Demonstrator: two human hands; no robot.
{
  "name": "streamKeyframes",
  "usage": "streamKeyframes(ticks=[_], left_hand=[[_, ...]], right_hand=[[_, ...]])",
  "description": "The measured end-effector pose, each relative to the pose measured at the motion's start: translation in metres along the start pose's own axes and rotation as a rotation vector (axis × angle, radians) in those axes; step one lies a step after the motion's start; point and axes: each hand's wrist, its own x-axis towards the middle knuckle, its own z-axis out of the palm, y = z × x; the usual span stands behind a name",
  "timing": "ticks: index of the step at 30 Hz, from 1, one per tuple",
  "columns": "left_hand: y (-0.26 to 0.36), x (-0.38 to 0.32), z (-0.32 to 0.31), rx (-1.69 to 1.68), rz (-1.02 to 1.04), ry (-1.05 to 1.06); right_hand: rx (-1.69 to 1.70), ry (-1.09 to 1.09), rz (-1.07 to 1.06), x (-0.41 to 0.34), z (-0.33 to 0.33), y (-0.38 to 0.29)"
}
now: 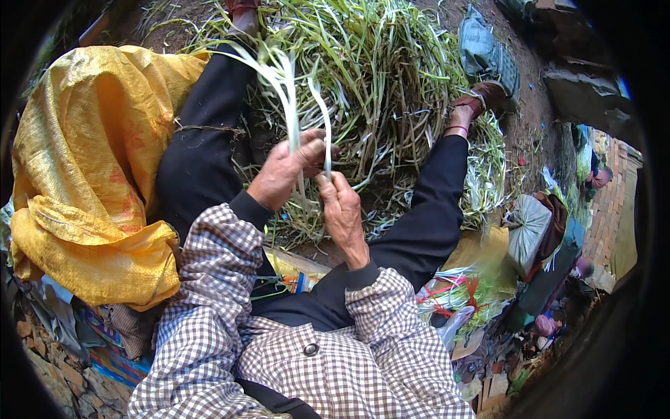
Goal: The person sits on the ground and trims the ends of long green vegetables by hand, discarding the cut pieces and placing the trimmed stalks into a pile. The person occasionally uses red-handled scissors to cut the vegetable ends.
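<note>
My left hand [287, 168] is closed around a small bunch of pale-stemmed green stalks [291, 105], which look like scallions or garlic greens. The leafy ends point up and away from me. Just to the right, the thumb and fingers of my right hand [343, 214] pinch the lower end of one white stalk [326, 125]. Both hands nearly touch, and some left fingertips are hidden behind the stalks. Beyond them, between my outstretched legs, lies a large heap of similar greens [387, 89], with brown, withered strands among them.
A yellow woven sack [99, 146] is bunched beside my left leg. On the right are bundles tied with red string [466, 293] and a pale, knotted sack [528, 222]. A blue-green sack [479, 47] lies beyond my right foot. Part of another person [599, 178] shows at far right.
</note>
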Motion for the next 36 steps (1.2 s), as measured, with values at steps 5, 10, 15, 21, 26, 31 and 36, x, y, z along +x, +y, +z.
streamKeyframes(ticks=[5, 10, 15, 21, 26, 31, 36], left_hand=[[-0.001, 0.004, -0.009, 0.028, -0.07, -0.008], [0.016, -0.001, -0.004, -0.146, 0.041, 0.068], [0.018, -0.006, -0.009, -0.186, 0.232, 0.166], [0.056, 0.001, -0.039, -0.402, 0.507, 0.13], [0.046, 0.003, -0.04, -0.465, 0.429, 0.038], [0.042, 0.005, -0.031, -0.497, 0.379, -0.016], [0.038, 0.0, -0.015, -0.342, 0.259, -0.052]], right_hand=[[0.027, -0.078, 0.02, 0.002, 0.006, 0.018], [-0.099, -0.071, 0.071, -0.015, 0.006, 0.022], [-0.238, -0.065, 0.051, -0.021, 0.005, 0.031], [-0.645, -0.316, 0.139, -0.052, -0.023, 0.075], [-0.277, -0.26, -0.004, -0.026, -0.054, 0.034], [-0.068, -0.199, -0.169, -0.014, -0.015, 0.011], [0.015, -0.138, 0.068, -0.024, -0.029, 0.008]])
